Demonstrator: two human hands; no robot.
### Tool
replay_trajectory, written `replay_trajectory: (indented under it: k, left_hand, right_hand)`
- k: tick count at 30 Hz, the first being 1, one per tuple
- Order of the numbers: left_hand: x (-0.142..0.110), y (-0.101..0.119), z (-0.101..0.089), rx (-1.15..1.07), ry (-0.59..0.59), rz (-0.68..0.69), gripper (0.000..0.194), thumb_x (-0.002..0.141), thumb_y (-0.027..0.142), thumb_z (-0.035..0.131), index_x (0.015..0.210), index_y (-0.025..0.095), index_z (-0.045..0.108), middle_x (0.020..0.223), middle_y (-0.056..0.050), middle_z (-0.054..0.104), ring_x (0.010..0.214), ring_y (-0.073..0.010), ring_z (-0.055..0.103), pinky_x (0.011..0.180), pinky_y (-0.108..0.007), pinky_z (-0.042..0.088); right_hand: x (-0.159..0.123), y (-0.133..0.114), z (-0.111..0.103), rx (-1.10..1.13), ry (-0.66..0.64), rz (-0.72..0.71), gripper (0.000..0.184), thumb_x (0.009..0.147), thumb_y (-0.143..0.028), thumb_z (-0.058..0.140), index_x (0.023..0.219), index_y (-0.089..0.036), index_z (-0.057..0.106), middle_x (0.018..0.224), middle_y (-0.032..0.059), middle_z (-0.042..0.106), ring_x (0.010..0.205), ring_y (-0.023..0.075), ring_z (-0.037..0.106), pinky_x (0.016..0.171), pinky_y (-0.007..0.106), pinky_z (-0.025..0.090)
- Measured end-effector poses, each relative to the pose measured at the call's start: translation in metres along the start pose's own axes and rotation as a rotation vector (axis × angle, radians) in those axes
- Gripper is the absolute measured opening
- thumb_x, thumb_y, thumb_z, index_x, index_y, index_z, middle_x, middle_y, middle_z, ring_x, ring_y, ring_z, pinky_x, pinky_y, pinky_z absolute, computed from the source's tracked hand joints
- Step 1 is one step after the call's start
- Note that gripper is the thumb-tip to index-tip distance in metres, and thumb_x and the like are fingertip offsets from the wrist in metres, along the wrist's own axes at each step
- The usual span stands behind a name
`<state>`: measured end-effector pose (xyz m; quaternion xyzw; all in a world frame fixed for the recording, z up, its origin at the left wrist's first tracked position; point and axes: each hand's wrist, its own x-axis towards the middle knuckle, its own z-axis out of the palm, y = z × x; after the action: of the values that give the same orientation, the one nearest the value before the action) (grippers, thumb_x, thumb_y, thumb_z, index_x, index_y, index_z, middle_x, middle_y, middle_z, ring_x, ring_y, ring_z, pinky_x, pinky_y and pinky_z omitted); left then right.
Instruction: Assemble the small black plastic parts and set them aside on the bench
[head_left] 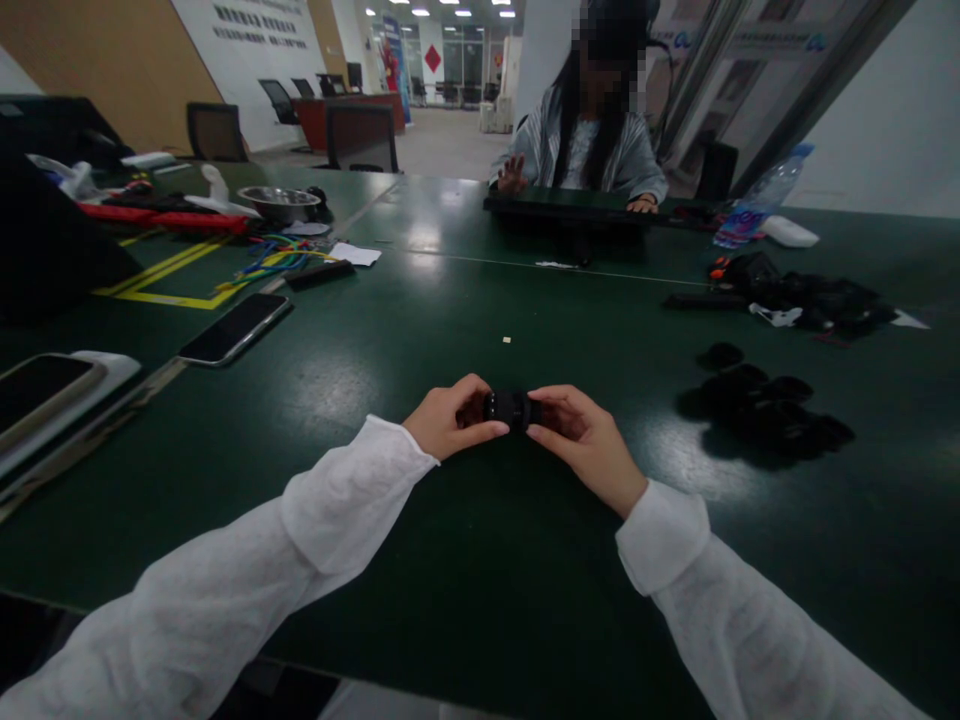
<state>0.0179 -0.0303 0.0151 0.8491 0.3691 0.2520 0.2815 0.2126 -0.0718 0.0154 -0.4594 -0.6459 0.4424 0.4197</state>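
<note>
Between my two hands is a small black cylindrical part [510,410] with tiny white marks near its left end; its exact kind does not show. My left hand [455,418] pinches the left end between thumb and fingers. On the other end, the thumb and fingers of my right hand [583,430] are closed. The part lies roughly level, just over or on the dark green table [480,560]; I cannot tell whether it touches. Fingertips hide some of both ends.
Several black round parts [765,400] lie in a pile at right. Behind them are black gear [810,290] and a plastic bottle [761,200]. Phones [238,328], coloured wires [281,255] and a metal bowl [279,203] are at left. A person [577,140] sits opposite behind a black monitor [570,225].
</note>
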Motion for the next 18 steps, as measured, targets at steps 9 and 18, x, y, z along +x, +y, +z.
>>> replay_trajectory:
  k: [9, 18]
  left_hand:
    - [0.0027, -0.0074, 0.0012, 0.104, 0.063, 0.137, 0.048, 0.084, 0.044, 0.017, 0.063, 0.013, 0.048, 0.060, -0.001, 0.045, 0.055, -0.0114, 0.045, 0.053, -0.023, 0.036]
    - [0.0010, -0.0103, -0.0020, 0.002, 0.018, 0.146, 0.028, 0.080, 0.033, 0.034, 0.070, 0.013, 0.049, 0.068, -0.001, 0.047, 0.059, -0.0114, 0.047, 0.053, -0.022, 0.037]
  right_hand:
    - [-0.0009, 0.0039, 0.0032, 0.017, -0.013, -0.031, 0.028, 0.068, -0.017, 0.057, 0.094, -0.025, 0.049, 0.092, 0.0004, 0.054, 0.086, 0.0151, 0.055, 0.078, 0.035, 0.046]
    - [0.0004, -0.0008, 0.0017, 0.043, 0.015, -0.002, 0.029, 0.067, -0.015, 0.057, 0.093, -0.025, 0.049, 0.093, 0.0004, 0.055, 0.088, 0.0153, 0.055, 0.079, 0.035, 0.045]
